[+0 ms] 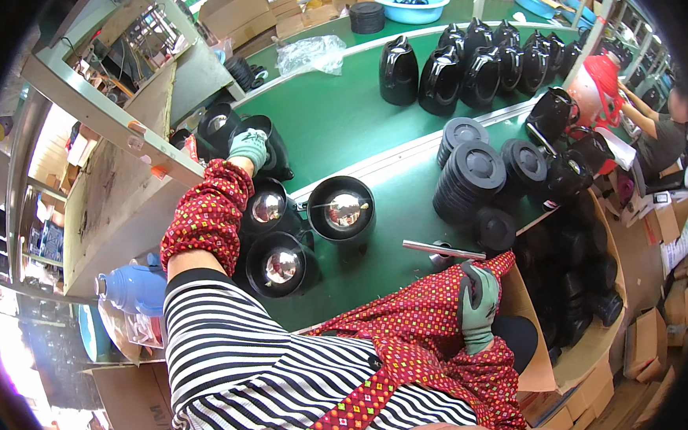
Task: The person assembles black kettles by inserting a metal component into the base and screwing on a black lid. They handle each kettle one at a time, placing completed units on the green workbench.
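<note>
My left hand (250,147), in a pale green glove, reaches to the far left and closes on the rim of a black jug shell (279,152). Nearer me stand black shells with shiny rounded metal inside: one by itself (341,209), and two more (267,207) (281,268) beside my left forearm. Low at the right, my right hand (479,305), also gloved, is held over my red patterned apron (397,310) with its fingers curled; whatever is in them is hidden. Just beyond it a metal rod (445,250) lies on the green bench (397,247).
Stacks of black discs (475,171) stand right of centre. Behind them are several upright black jugs (438,79) on a green belt (326,110). A carton of black parts (572,280) is at my right. A metal frame post (117,118) rises at left. Another person (662,136) works far right.
</note>
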Available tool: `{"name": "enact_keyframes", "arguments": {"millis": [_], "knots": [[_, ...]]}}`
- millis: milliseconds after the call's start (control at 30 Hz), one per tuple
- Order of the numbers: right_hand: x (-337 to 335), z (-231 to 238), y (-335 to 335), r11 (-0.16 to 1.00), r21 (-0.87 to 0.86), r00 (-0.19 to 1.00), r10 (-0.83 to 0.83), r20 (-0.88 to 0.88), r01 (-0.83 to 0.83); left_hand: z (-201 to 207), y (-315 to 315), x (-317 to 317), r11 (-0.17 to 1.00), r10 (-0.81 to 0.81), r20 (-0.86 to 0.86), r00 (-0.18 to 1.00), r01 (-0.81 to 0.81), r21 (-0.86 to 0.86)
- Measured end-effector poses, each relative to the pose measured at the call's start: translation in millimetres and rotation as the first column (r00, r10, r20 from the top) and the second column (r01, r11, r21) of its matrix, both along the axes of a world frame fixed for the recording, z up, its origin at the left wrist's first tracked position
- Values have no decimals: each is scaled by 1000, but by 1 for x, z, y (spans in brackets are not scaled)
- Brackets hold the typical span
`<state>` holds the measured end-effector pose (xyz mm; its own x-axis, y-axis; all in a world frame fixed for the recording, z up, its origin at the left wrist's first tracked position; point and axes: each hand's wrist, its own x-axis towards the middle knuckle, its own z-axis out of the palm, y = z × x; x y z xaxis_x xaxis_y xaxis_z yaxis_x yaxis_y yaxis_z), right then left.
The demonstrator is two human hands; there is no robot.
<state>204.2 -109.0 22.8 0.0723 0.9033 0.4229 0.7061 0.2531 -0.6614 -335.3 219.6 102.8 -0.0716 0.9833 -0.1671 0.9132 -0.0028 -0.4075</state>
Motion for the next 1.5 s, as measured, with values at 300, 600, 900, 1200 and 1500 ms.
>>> {"name": "enact_keyframes", "arguments": {"millis": [300,600,900,1200,1500], "knots": [[0,85,4,997,-40,924,47,-380,-67,127,-74,113,717,-623,7,782,568,403],[22,211,18,920,-34,439,153,-886,-389,214,-222,285,-11,-999,-34,-1,956,292],[81,169,-98,907,-126,356,29,-934,-402,196,-255,388,-182,-855,336,-395,835,519],[116,54,-176,966,-55,29,-49,-998,-252,-3,-249,380,447,371,901,-224,894,38],[92,89,-104,802,-139,198,-26,-980,-581,-42,-276,375,732,564,627,-537,677,-78]]}}
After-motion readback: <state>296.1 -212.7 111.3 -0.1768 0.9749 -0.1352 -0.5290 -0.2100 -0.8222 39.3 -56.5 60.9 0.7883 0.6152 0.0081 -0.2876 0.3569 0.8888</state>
